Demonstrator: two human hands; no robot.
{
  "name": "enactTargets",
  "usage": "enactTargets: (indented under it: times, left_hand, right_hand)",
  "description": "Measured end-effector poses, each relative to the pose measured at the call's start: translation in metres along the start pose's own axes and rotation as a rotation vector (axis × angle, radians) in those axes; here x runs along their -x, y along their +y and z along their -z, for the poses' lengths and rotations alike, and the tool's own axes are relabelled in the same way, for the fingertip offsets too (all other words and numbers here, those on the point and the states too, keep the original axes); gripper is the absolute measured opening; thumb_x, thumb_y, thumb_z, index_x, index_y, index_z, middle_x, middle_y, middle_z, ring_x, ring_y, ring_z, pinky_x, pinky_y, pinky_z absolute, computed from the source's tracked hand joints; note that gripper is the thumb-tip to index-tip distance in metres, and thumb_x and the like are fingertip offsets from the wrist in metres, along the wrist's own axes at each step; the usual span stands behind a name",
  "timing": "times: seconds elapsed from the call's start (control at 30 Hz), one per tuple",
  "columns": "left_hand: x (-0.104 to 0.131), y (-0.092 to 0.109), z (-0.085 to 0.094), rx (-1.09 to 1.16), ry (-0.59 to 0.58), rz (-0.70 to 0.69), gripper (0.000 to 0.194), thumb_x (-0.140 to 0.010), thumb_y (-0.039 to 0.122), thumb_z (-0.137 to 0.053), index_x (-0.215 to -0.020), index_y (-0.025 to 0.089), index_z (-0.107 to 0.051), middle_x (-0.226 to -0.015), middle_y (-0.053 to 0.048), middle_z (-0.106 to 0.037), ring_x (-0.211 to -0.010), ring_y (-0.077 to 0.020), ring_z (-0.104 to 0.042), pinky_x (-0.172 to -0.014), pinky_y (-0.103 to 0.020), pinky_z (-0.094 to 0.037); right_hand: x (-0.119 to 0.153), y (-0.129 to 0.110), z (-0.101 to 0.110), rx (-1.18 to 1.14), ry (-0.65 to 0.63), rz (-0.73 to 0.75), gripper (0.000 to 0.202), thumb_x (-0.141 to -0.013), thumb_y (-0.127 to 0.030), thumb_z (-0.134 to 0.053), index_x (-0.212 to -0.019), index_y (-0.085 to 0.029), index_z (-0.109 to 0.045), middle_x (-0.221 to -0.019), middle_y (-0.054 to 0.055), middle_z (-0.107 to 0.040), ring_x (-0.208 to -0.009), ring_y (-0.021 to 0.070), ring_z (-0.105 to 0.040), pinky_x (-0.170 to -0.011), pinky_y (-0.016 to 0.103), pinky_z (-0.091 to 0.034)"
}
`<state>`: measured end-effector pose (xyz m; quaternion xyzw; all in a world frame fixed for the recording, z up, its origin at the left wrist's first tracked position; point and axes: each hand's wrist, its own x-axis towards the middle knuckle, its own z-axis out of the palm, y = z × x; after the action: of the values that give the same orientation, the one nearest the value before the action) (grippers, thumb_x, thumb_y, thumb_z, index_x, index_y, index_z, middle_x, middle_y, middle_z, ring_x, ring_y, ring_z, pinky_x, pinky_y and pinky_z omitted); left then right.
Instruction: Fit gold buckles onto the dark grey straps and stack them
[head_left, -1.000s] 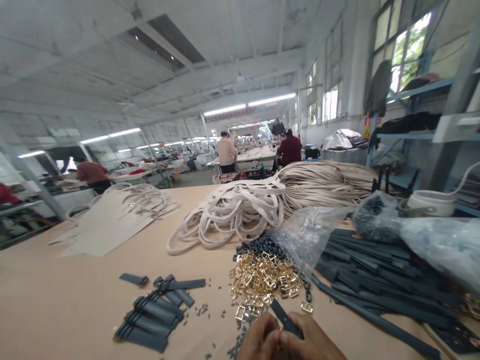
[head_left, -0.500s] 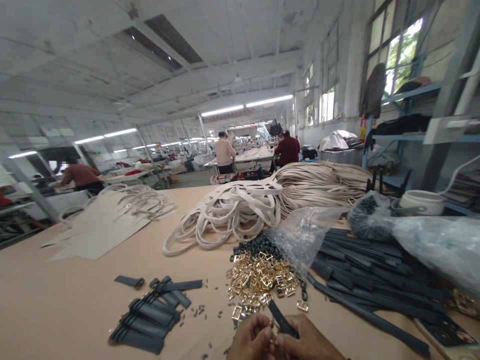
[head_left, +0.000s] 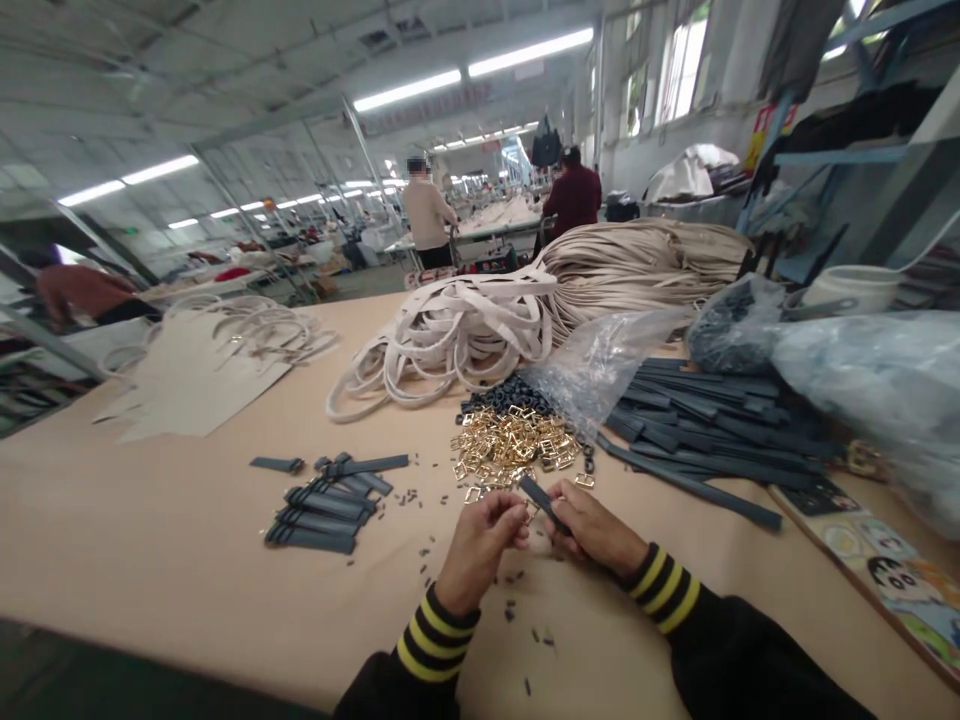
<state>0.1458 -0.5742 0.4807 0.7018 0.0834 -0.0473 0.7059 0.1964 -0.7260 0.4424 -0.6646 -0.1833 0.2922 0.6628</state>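
Note:
A short dark strap [head_left: 541, 502] slants between my hands, its lower part pinched in my right hand [head_left: 596, 528]. My left hand [head_left: 482, 545] is closed, fingertips pressed on a small gold buckle [head_left: 532, 508] beside the strap. Just beyond my hands lies a pile of gold buckles [head_left: 510, 445], with black rings [head_left: 510, 393] heaped behind it. To the left are finished-looking dark straps with loops [head_left: 322, 512], stacked side by side. Small dark bits [head_left: 510, 608] are scattered around my hands.
Long dark strips [head_left: 712, 420] and clear plastic bags [head_left: 862, 370] occupy the right side. Pale cord loops [head_left: 457, 330] lie behind the buckles, and beige sheets [head_left: 202, 375] at the far left. A patterned board [head_left: 885, 570] is at the right edge. People stand at tables beyond.
The view has tilted down, so my forearms and striped cuffs now show and the table sits higher in the picture. My hands still hold the strap and buckle close together.

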Motion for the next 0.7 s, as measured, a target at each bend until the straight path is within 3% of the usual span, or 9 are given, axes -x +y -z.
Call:
enactTargets:
  times: [0.1, 0.3, 0.5, 0.7]
  left_hand:
    - [0.0, 0.003, 0.001, 0.015, 0.029, -0.006, 0.024, -0.068, 0.031, -0.064, -0.079, 0.01, -0.058, -0.062, 0.0, -0.056, -0.055, -0.0081, -0.053, -0.054, -0.019, -0.047]
    - [-0.006, -0.001, 0.01, 0.134, 0.174, -0.005, 0.028, -0.065, 0.032, -0.066, -0.081, 0.011, -0.057, -0.061, 0.002, -0.055, -0.052, -0.0059, -0.052, -0.051, -0.017, -0.047]
    - [-0.005, -0.003, 0.013, 0.325, 0.144, 0.087, 0.028, -0.06, 0.028, -0.072, -0.077, 0.01, -0.057, -0.057, 0.004, -0.053, -0.047, -0.0025, -0.049, -0.045, -0.011, -0.044]
    - [-0.004, -0.013, 0.008, 0.538, 0.058, 0.193, 0.024, -0.062, 0.02, -0.072, -0.075, 0.01, -0.054, -0.056, 0.003, -0.051, -0.047, -0.0013, -0.049, -0.044, -0.006, -0.043]
  right_hand:
    - [0.002, -0.003, 0.001, 0.042, -0.068, 0.046, 0.017, -0.081, -0.032, -0.04, -0.079, -0.016, -0.043, -0.063, -0.003, -0.053, -0.035, 0.0029, -0.038, -0.033, 0.013, -0.026]
    - [0.005, -0.007, 0.005, -0.035, -0.141, 0.054, 0.022, -0.081, -0.035, -0.044, -0.087, -0.014, -0.048, -0.064, -0.002, -0.056, -0.036, 0.0025, -0.038, -0.036, 0.013, -0.028]
    - [0.008, -0.01, 0.007, -0.089, -0.241, 0.031, 0.024, -0.08, -0.037, -0.048, -0.086, -0.014, -0.049, -0.063, -0.002, -0.056, -0.036, 0.0017, -0.036, -0.035, 0.013, -0.026]
    - [0.008, -0.009, 0.007, -0.093, -0.222, 0.039, 0.024, -0.08, -0.037, -0.049, -0.087, -0.014, -0.05, -0.063, -0.003, -0.055, -0.035, 0.0015, -0.036, -0.034, 0.013, -0.025]
